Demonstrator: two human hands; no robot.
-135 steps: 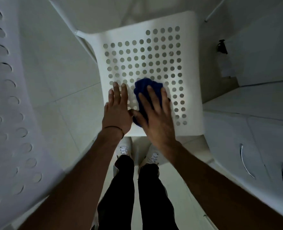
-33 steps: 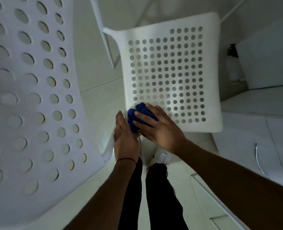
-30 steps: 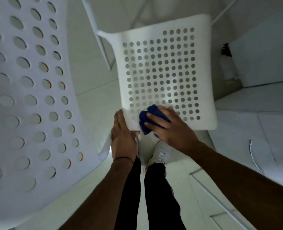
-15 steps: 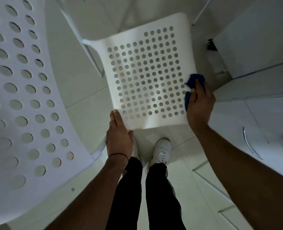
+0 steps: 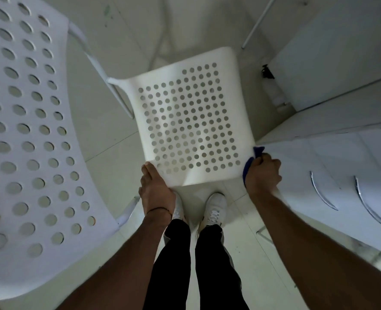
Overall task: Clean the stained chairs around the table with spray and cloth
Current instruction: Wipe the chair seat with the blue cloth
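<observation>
**Chair** [image 5: 190,128]: white plastic, seat seen from above at the centre of the view. It stands on the tiled floor [image 5: 109,135] just ahead of the person's shoes [image 5: 214,209].

**Cloth** [image 5: 247,170]: dark blue and bunched, at the seat's front right corner against the side edge. Most of it is hidden inside the hand.

**Right hand** [image 5: 263,175]: its fingers [image 5: 272,164] are curled tightly round the cloth.

**Left hand** [image 5: 156,189]: fingers straight and together, laid flat on the front left corner. It holds nothing and appears to brace the seat.

**Step in hand, as judged:** wiping the right rim and corner of the seat.
- Brace with the left hand so the light chair does not skid on the tile.
- Fold the cloth over the lip so the top face and the edge are both reached.
- Run the full length of the rim in one pass.
- Turn the cloth to a fresh face before returning to the hole rims, where dirt likely lodges.

**Appearance of the seat:** a regular grid of round holes, with a solid back band and front lip. It looks evenly white with soft shading. It is slightly blurred, and no stain can be made out.

**Spray bottle** [image 5: 274,95]: pale body with a black trigger. It is on the floor beyond the seat's right side, against the cabinet [image 5: 341,166], well apart from both hands.

**Second chair** [image 5: 28,130]: the same perforated white type, close by on the left.
</observation>
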